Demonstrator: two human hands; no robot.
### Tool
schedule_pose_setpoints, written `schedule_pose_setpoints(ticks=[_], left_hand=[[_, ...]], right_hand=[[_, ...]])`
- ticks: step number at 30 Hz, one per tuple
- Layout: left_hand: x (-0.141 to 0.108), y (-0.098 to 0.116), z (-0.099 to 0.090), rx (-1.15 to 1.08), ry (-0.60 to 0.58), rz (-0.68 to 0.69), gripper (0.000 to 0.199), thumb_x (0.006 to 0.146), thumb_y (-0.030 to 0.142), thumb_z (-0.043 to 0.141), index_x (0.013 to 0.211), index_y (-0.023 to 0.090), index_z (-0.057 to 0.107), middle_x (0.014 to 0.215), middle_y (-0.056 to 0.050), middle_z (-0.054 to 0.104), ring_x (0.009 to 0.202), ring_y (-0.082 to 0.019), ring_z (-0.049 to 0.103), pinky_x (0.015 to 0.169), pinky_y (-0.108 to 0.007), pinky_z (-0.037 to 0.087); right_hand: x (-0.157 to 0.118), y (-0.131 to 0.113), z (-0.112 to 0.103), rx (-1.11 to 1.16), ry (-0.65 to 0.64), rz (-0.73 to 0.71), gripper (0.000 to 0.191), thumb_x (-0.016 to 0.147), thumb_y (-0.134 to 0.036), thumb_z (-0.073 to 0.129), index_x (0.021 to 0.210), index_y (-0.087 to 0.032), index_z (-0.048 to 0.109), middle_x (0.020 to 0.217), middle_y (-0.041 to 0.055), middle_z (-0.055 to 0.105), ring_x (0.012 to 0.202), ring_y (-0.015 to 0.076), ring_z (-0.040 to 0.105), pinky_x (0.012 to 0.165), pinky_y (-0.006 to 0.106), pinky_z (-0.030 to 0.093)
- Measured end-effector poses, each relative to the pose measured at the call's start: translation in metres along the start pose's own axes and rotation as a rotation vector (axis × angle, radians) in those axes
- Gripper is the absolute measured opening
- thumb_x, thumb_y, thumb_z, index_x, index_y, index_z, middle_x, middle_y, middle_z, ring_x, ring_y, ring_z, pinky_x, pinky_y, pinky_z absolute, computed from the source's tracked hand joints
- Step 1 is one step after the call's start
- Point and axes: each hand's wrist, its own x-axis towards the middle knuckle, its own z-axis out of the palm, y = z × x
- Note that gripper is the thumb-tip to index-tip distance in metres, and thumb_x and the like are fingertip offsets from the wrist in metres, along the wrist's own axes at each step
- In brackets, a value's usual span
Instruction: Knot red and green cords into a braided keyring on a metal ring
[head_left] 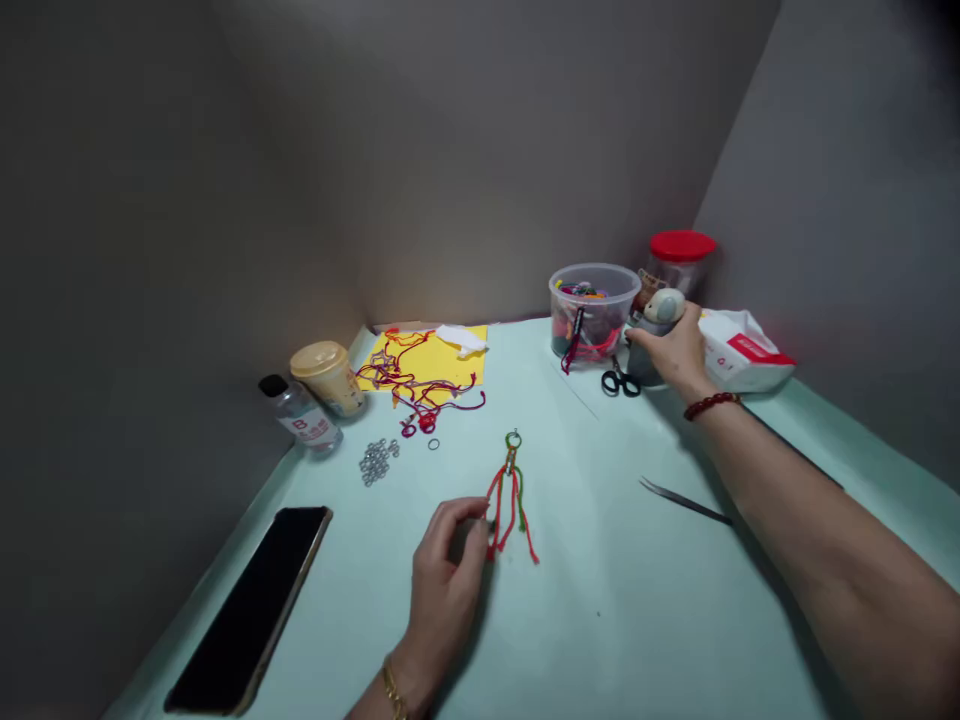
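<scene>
Right at centre of the mint tabletop, a knotted cord charm [511, 495] lies flat: thin, twisted red and green strands hang from a small metal ring [513, 440], with frayed red ends trailing toward the bottom of the frame. The left hand [446, 570] is right there, its fingers curled and pressed together against the lower red strands. Is it a pinch? Can't tell, the fingertips are partly hidden. A slim gold bracelet [394, 690] circles that wrist.

Over at upper right, the right hand [675, 355] has its fingers wrapped around a grey canister [643, 362] with a rounded, pale top, and a red bead bracelet [711, 405] sits on the wrist. Just beside it are black-handled scissors [620, 382], a clear plastic tub [592, 305] of colourful cord, a jar with a red lid [679, 260] and a white plastic bag [742, 350].

Steel tweezers [686, 500] lie right of centre. Upper left, tangled cord [420, 385] sprawls across yellow paper [450, 360], near loose metal rings [377, 462], a beige-lidded cup [328, 378] and a clear bottle [304, 415]. A black phone [247, 610] lies lower left, and smooth grey walls [487, 150] box everything in.
</scene>
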Motion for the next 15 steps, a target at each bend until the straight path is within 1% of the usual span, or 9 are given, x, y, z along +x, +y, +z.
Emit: schedule_pose_setpoints(ticks=[3,5,7,8,9,10,11,13,15], left_hand=[[0.001,0.001,-0.001,0.049,-0.006,0.018,0.015,0.093,0.029,0.053,0.101,0.021,0.063,0.1,-0.004,0.062,0.092,-0.018,0.061,0.083,-0.03,0.049],[0.002,0.0,-0.001,0.09,-0.002,0.045,0.015,0.092,0.027,0.053,0.1,0.021,0.063,0.1,-0.005,0.062,0.093,-0.018,0.061,0.083,-0.03,0.048],[0.002,-0.001,0.0,0.131,0.0,0.079,0.014,0.092,0.026,0.054,0.1,0.021,0.063,0.101,-0.005,0.062,0.094,-0.018,0.06,0.083,-0.03,0.048],[0.002,-0.001,0.001,0.15,0.0,0.095,0.013,0.091,0.025,0.054,0.1,0.02,0.063,0.102,-0.006,0.061,0.094,-0.018,0.06,0.082,-0.03,0.048],[0.002,-0.002,0.002,0.166,-0.002,0.11,0.013,0.091,0.025,0.054,0.1,0.02,0.062,0.103,-0.006,0.061,0.095,-0.018,0.059,0.081,-0.03,0.048],[0.002,-0.002,0.002,0.182,-0.006,0.126,0.013,0.091,0.024,0.053,0.099,0.02,0.062,0.104,-0.006,0.061,0.097,-0.019,0.059,0.082,-0.03,0.049],[0.002,-0.001,0.002,0.198,-0.011,0.144,0.013,0.091,0.023,0.052,0.099,0.02,0.062,0.105,-0.007,0.061,0.098,-0.019,0.059,0.082,-0.031,0.048],[0.003,0.001,0.0,0.24,-0.034,0.181,0.014,0.091,0.021,0.05,0.099,0.021,0.062,0.105,-0.007,0.061,0.101,-0.02,0.058,0.085,-0.033,0.048],[0.003,0.006,-0.005,0.313,-0.086,0.204,0.017,0.091,0.02,0.048,0.101,0.021,0.062,0.105,-0.008,0.061,0.102,-0.021,0.057,0.089,-0.035,0.046]], right_hand=[[-0.003,-0.007,-0.012,-0.015,0.009,-0.025,0.093,0.058,-0.042,0.078,0.136,-0.012,0.037,0.126,0.0221,0.055,0.113,0.036,0.053,0.093,0.046,0.04],[-0.015,-0.019,-0.028,-0.052,0.096,-0.058,0.095,0.062,-0.041,0.077,0.141,-0.01,0.032,0.133,0.0265,0.049,0.121,0.0378,0.046,0.098,0.048,0.036],[-0.037,-0.037,-0.043,-0.063,0.202,-0.138,0.08,0.069,-0.035,0.07,0.139,-0.011,0.038,0.128,0.0229,0.054,0.119,0.0348,0.047,0.1,0.048,0.034],[-0.052,-0.047,-0.049,-0.033,0.174,-0.203,0.066,0.072,-0.032,0.066,0.132,-0.013,0.046,0.121,0.0182,0.059,0.112,0.0316,0.052,0.096,0.045,0.038],[-0.07,-0.057,-0.053,0.033,0.046,-0.257,0.047,0.076,-0.031,0.062,0.121,-0.015,0.056,0.11,0.0133,0.064,0.101,0.0272,0.058,0.089,0.04,0.043],[-0.09,-0.066,-0.055,0.1,-0.146,-0.277,0.03,0.079,-0.031,0.059,0.106,-0.017,0.063,0.097,0.0086,0.068,0.087,0.0232,0.061,0.08,0.035,0.046],[-0.11,-0.074,-0.055,0.149,-0.347,-0.279,0.019,0.081,-0.031,0.057,0.092,-0.018,0.065,0.085,0.0052,0.069,0.077,0.0205,0.062,0.074,0.032,0.046],[-0.15,-0.087,-0.051,0.185,-0.646,-0.292,0.014,0.083,-0.025,0.054,0.077,-0.019,0.065,0.075,0.0016,0.068,0.07,0.017,0.06,0.067,0.028,0.044],[-0.184,-0.094,-0.046,0.156,-0.834,-0.329,0.017,0.085,-0.021,0.05,0.076,-0.019,0.064,0.072,0.0008,0.066,0.066,0.0154,0.058,0.064,0.026,0.042]])
